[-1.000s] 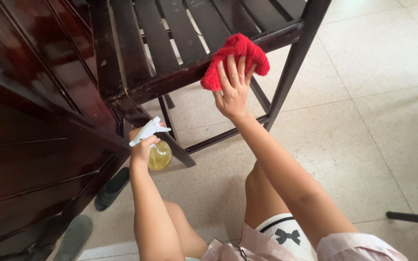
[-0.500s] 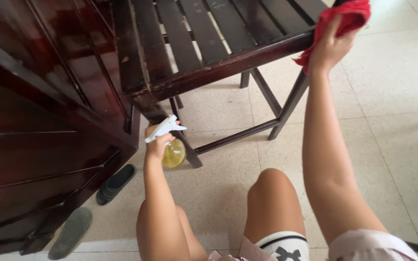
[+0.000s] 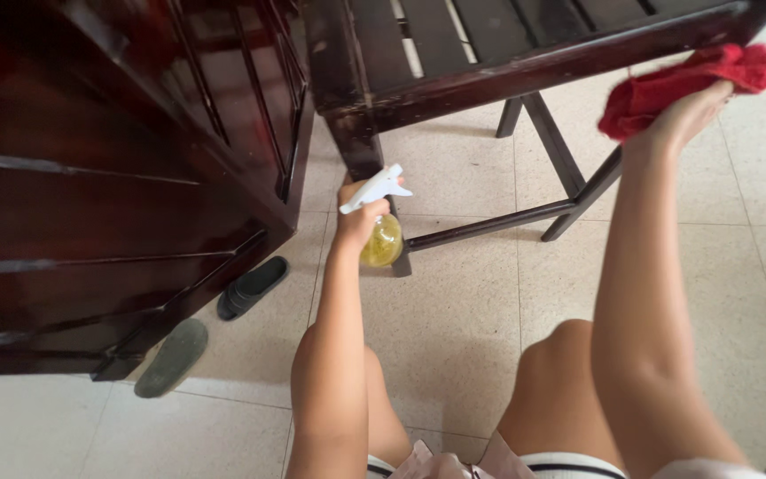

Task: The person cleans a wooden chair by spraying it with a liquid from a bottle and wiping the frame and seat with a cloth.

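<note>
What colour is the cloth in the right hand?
Red; the cloth shows best in the head view.

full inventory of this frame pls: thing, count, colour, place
wooden chair: 1, dark brown, slatted seat, top centre to right
wooden furniture: 1, dark reddish brown, panelled, left
cloth: 1, red, at the chair's right front edge, under the right hand
spray bottle: 1, yellow liquid, white trigger head, in the left hand by the chair's front left leg
slippers: 2, one black, one grey-green, on the floor beside the furniture
floor: pale speckled tiles
left hand: grips the bottle
right hand: holds the cloth
knees: 2, bare, bottom centre
</note>
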